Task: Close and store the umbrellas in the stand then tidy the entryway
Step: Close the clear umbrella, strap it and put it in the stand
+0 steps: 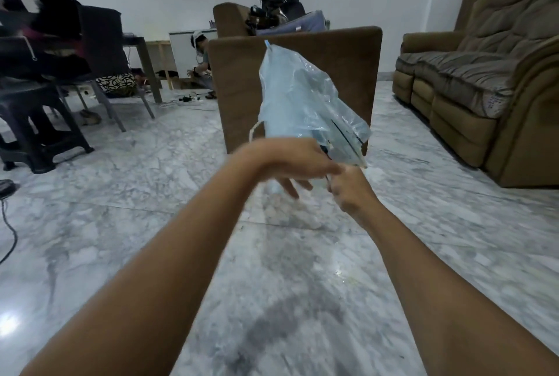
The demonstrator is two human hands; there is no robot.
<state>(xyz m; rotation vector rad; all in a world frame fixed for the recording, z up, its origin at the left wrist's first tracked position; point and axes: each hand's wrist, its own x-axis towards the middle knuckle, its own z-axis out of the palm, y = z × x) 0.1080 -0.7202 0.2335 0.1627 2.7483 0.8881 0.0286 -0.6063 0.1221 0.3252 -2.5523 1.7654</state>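
Observation:
A folded umbrella with a pale blue, see-through canopy (298, 103) points up and away from me, tip at the top, in the middle of the view. Its loose folds bunch above my hands and thin dark ribs show at the lower right. My left hand (290, 163) reaches across under the canopy, thumb and forefinger pinching at its base while the other fingers hang down, blurred. My right hand (351, 191) grips the lower end of the umbrella just below and to the right; the handle is hidden inside its fist. No umbrella stand is in view.
A brown armchair (242, 88) stands right behind the umbrella. A padded brown sofa (484, 79) fills the right side. Dark chairs and a table (90, 51) with seated people are at the left; cables (187, 100) lie on the marble floor (287, 285). Another person stands at the back.

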